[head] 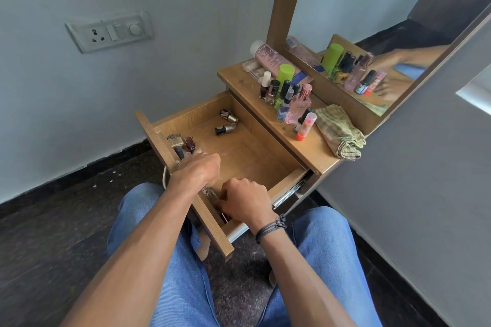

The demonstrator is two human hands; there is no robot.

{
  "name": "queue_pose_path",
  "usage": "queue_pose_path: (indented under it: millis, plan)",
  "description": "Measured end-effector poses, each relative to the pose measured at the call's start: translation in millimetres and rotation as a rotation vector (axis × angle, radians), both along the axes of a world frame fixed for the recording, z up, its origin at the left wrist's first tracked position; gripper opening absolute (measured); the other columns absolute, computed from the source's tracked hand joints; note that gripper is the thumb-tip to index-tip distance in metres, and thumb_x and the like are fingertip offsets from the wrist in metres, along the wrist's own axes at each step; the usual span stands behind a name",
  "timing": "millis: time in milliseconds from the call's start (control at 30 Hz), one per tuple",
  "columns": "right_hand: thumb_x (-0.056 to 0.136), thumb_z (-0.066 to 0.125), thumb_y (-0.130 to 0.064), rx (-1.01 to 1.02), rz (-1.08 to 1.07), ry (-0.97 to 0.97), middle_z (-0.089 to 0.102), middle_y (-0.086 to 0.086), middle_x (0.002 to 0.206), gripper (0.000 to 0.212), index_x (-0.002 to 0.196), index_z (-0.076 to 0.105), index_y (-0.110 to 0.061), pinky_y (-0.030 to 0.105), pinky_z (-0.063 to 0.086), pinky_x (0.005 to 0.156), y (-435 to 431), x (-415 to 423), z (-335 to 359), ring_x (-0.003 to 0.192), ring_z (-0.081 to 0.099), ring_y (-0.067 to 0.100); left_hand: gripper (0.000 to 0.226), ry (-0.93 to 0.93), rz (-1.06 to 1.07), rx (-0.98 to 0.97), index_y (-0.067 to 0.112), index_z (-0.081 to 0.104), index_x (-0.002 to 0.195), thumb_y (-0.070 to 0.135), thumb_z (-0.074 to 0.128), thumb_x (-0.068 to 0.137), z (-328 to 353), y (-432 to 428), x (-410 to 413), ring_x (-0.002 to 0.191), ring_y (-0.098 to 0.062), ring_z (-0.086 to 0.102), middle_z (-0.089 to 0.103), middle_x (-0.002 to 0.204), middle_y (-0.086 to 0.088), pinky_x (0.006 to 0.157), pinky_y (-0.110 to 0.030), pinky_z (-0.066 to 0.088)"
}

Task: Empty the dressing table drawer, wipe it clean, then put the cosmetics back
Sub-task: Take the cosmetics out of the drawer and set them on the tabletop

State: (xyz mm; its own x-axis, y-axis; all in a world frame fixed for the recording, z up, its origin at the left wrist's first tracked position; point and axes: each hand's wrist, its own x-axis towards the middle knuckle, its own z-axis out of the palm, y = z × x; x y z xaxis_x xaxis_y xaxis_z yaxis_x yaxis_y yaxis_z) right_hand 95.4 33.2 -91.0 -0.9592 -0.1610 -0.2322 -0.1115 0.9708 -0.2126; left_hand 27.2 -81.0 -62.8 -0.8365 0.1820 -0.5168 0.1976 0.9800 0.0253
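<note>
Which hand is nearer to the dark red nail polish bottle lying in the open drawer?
Left. The left hand is just beside the dark red bottle, fingertips almost at it. The right hand is farther away, toward the person, at the drawer's near end.

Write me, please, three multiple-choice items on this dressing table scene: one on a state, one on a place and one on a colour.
1. The drawer is:
A. shut
B. pulled out and open
C. lifted off onto the floor

2. The folded cloth lies:
A. inside the drawer
B. on the floor
C. on the table top beside the standing bottles

3. The widest cap among the standing bottles is:
A. lime green
B. red
C. blue

Answers:
1 B: its wooden inside and a few small bottles show from above.
2 C: it rests on the wood to the right of the bottles, in front of the mirror.
3 A: the broad cap at the back of the group is bright green.
</note>
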Motion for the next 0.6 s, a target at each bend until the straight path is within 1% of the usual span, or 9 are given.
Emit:
queue_pose_path:
  millis: [33, 100, 167, 267, 333, 400, 500, 600]
  plan:
    - [0.093, 0.062, -0.030, -0.011, 0.002, -0.015, 0.072, 0.006, 0.097, 0.021, 0.106, 0.071, -0.016, 0.039, 0.058, 0.075, -2.7, -0.2, -0.3, 0.086, 0.070, 0.029, 0.038, 0.023, 0.009, 0.011, 0.015, 0.069, 0.125, -0.005, 0.055, 0.095, -0.9, -0.3, -1.6, 0.147, -0.029, 0.034, 0.052, 0.146, -0.016, 0.112, -0.050, 0.036]
    - [0.089, 0.060, -0.023, -0.036, 0.006, -0.029, 0.071, 0.006, 0.100, 0.025, 0.113, 0.069, -0.018, 0.043, 0.060, 0.076, -5.4, -0.4, -1.3, 0.088, 0.070, 0.031, 0.027, 0.074, 0.032, 0.039, 0.017, 0.070, 0.122, 0.009, 0.060, 0.098, -4.3, -2.8, -4.3, 0.139, -0.030, 0.041, 0.060, 0.137, -0.011, 0.106, -0.050, 0.042]
    - [0.091, 0.058, -0.028, -0.062, 0.002, -0.006, 0.069, 0.003, 0.106, 0.033, 0.123, 0.063, -0.023, 0.042, 0.059, 0.074, -5.5, -0.8, -1.7, 0.090, 0.070, 0.032, 0.022, 0.111, 0.057, 0.062, 0.019, 0.071, 0.118, 0.017, 0.062, 0.098, -6.0, -4.7, -5.6, 0.133, -0.030, 0.046, 0.063, 0.132, -0.008, 0.100, -0.049, 0.048]
    - [0.094, 0.058, -0.040, -0.091, 0.000, 0.050, 0.063, 0.000, 0.111, 0.044, 0.137, 0.052, -0.033, 0.041, 0.058, 0.070, -4.0, -0.6, -3.6, 0.089, 0.069, 0.030, 0.020, 0.134, 0.073, 0.069, 0.017, 0.070, 0.115, 0.015, 0.063, 0.097, -3.9, -4.1, -4.4, 0.129, -0.029, 0.048, 0.063, 0.129, -0.007, 0.098, -0.049, 0.050]
    - [0.095, 0.058, -0.042, -0.083, 0.012, 0.081, 0.059, -0.001, 0.110, 0.044, 0.138, 0.050, -0.036, 0.041, 0.060, 0.070, -3.3, 1.0, -5.3, 0.088, 0.069, 0.029, 0.022, 0.145, 0.073, 0.068, 0.016, 0.069, 0.118, 0.014, 0.063, 0.097, -3.1, -3.6, -3.9, 0.131, -0.029, 0.046, 0.059, 0.136, -0.005, 0.099, -0.048, 0.049]
    - [0.095, 0.058, -0.042, -0.071, 0.029, 0.103, 0.058, -0.001, 0.108, 0.043, 0.137, 0.050, -0.038, 0.042, 0.060, 0.070, -3.0, 3.0, -7.6, 0.087, 0.068, 0.028, 0.026, 0.147, 0.067, 0.065, 0.017, 0.067, 0.123, 0.014, 0.063, 0.098, -3.9, -4.3, -4.3, 0.134, -0.030, 0.043, 0.051, 0.145, -0.002, 0.100, -0.048, 0.047]
    - [0.095, 0.058, -0.039, -0.051, 0.048, 0.102, 0.057, -0.002, 0.105, 0.042, 0.137, 0.051, -0.042, 0.041, 0.059, 0.069, -3.5, 3.9, -7.8, 0.086, 0.067, 0.027, 0.027, 0.123, 0.045, 0.035, 0.018, 0.065, 0.126, 0.020, 0.061, 0.099, -1.8, -3.4, -3.7, 0.134, -0.031, 0.044, 0.045, 0.150, -0.003, 0.100, -0.048, 0.048]
    - [0.095, 0.059, -0.030, -0.044, 0.021, 0.115, 0.064, -0.002, 0.107, 0.037, 0.132, 0.057, -0.034, 0.040, 0.060, 0.071, -4.0, 2.7, -8.0, 0.091, 0.069, 0.028, 0.033, 0.096, 0.040, -0.012, 0.019, 0.062, 0.132, 0.029, 0.061, 0.100, 1.8, -1.1, -2.3, 0.134, -0.033, 0.045, 0.043, 0.152, -0.007, 0.102, -0.048, 0.047]
